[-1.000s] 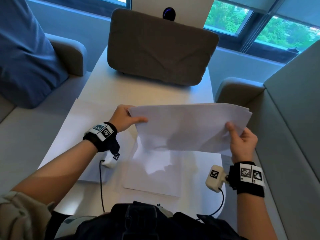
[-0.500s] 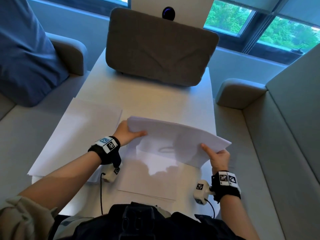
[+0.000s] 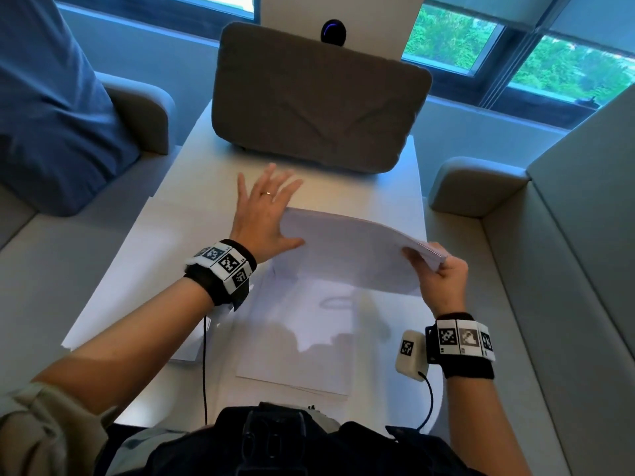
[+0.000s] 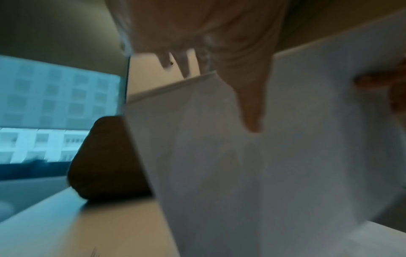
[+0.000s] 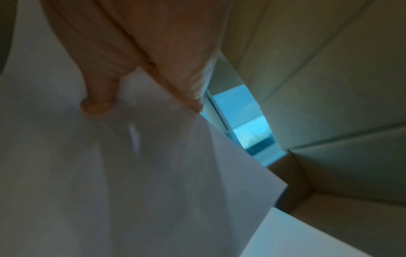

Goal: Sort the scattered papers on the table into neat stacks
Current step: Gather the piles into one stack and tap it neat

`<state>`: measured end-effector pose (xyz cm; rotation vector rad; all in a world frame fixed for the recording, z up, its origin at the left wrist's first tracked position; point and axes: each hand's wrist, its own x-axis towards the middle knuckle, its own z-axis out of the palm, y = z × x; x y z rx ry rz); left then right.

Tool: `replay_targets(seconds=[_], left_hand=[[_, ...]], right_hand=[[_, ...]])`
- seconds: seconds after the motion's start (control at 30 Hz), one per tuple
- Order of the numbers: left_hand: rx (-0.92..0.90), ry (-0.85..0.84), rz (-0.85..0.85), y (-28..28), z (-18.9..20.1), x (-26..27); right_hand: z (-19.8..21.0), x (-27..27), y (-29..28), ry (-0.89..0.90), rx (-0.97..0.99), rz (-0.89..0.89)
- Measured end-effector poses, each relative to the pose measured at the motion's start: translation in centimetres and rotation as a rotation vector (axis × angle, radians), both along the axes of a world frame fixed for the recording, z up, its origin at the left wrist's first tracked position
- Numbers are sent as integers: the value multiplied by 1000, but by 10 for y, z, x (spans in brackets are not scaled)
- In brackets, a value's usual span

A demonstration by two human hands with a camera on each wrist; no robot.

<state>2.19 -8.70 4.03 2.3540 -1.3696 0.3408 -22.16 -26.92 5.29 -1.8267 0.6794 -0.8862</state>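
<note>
Left hand (image 3: 264, 214) released, curved paper sheaf (image 3: 347, 249) lowered

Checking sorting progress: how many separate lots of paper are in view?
3: a bundle lifted in the right hand; sheets lying beneath it; a spread at the table's left. Sheets within each cannot be counted.

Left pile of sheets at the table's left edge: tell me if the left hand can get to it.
Probably yes. The left hand is open and empty, and the left pile lies uncovered beside that wrist.
</note>
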Motion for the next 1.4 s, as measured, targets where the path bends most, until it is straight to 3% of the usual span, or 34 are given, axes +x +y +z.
replay_targets(seconds=[0.07,0.17,0.23,0.33,0.43,0.53,0.73,0.87,1.0,1.1,1.23,1.4], left_hand=[[13,-20,-97,-4,5,-3],[-126,-34,-173,1,8,-6],[-184,6,-216,7,7,-10],[-249,81,-218,16,9,-14],[-314,336,-186,22,11,-12],[-352,680,-204,27,14,-11],[-466,1032,-181,30,1,-16],[-507,1043,-164,28,6,-15],[-578,949,-174,17,8,-13],[-512,970,-142,12,-12,-10],[-293,989,-108,12,-44,-14],[-207,900,-60,16,-44,-11]], right_hand=[[16,4,7,-25,-94,69],[24,10,10,-70,-217,78],[25,14,12,-77,-175,1],[21,20,16,-94,-80,-261],[15,27,21,-57,89,-413],[5,36,29,-151,452,-281],[7,49,53,-182,432,-160],[20,53,52,-267,351,-141],[17,55,51,-229,313,-93],[0,55,51,-120,337,-132],[-33,54,52,52,408,-174],[-47,56,60,145,380,-176]])
